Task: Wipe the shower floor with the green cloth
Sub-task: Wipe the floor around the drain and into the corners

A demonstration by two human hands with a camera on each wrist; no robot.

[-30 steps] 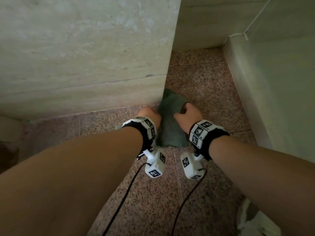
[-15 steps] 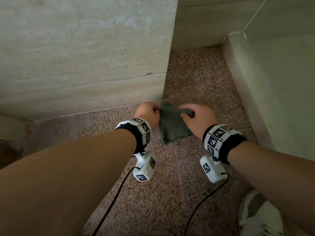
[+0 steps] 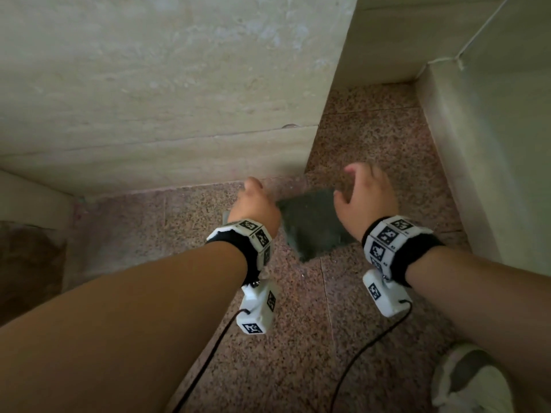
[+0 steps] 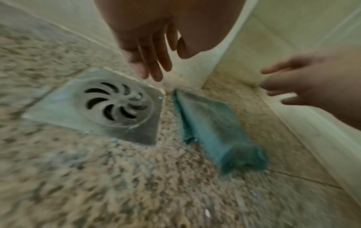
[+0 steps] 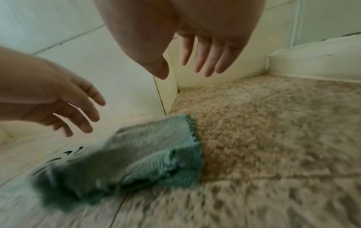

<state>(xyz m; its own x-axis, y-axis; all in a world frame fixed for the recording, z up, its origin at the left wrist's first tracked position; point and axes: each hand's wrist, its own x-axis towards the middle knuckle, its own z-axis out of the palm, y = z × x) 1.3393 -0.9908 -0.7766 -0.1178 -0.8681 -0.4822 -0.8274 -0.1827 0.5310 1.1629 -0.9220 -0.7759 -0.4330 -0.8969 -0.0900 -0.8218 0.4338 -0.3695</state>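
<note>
The green cloth [image 3: 313,225] lies folded flat on the speckled reddish shower floor [image 3: 372,138], by the outer corner of the beige wall. In the wrist views the green cloth [image 4: 210,128] [image 5: 140,155] rests beside a steel floor drain [image 4: 109,104]. My left hand [image 3: 256,201] hovers just left of the cloth, fingers straight and spread, holding nothing. My right hand [image 3: 366,195] hovers over the cloth's right edge, fingers spread apart, also empty. Both the left hand [image 4: 154,61] and the right hand [image 5: 191,61] are above the floor, off the cloth.
A beige tiled wall block [image 3: 167,93] stands left and ahead; another wall [image 3: 501,150] runs along the right. Open floor stretches into the narrow passage behind the cloth. A white shoe [image 3: 471,380] is at the lower right. Two black cables [image 3: 357,362] trail from the wrist cameras.
Both hands were gripping the cloth and lifting it between them; now they have let go and spread apart, and the cloth lies flat on the floor.
</note>
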